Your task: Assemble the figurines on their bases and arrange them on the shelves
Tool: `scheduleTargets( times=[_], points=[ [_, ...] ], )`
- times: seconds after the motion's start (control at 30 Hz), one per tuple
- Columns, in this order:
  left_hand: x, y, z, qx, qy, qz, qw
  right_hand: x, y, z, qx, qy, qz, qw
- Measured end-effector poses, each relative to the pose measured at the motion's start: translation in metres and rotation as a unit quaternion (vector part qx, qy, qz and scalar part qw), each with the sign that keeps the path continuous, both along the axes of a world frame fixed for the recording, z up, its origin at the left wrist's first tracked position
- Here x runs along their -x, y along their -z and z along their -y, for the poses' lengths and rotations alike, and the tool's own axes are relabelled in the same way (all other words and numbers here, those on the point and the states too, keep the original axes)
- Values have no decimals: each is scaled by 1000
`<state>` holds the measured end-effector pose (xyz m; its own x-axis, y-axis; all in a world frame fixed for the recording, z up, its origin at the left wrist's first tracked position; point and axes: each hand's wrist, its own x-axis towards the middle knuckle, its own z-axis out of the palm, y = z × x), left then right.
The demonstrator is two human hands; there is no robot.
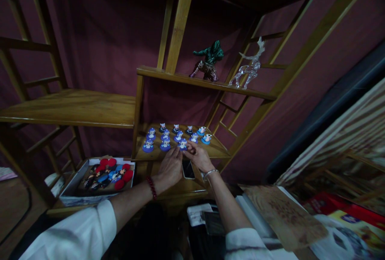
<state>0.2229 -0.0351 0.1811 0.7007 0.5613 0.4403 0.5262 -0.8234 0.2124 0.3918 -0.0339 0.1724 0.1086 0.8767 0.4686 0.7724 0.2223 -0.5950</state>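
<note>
A small purple-and-white figurine (183, 144) stands on a round base at the front of the wooden shelf. My right hand (197, 156) pinches it from the right side. From the left, my left hand (172, 168) has its fingers together at the front of the same base; the fingertips are partly hidden. More purple figurines (165, 144) are set out in rows to the left and behind. Dark-based figurines (176, 128) form the back row, and blue-based ones (206, 138) stand at the right end.
A phone (188, 169) lies just below my hands. At left, a box (90, 200) holds red, blue and black figures. Above are a green hooded figure (210, 57) and a clear deer (249, 67). A wooden post (137, 115) borders the compartment. Cardboard (282, 212) sits at right.
</note>
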Motion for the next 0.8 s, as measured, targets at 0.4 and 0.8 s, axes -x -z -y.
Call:
scheduleTargets(
  times=[0.4, 0.8],
  points=[
    [0, 4, -2, -21, -3, -5, 1000, -1, 2, -1, 3, 4, 6, 1000],
    [-1, 10, -2, -40, -7, 7, 999, -2, 4, -2, -21, -5, 9, 1000]
  ],
)
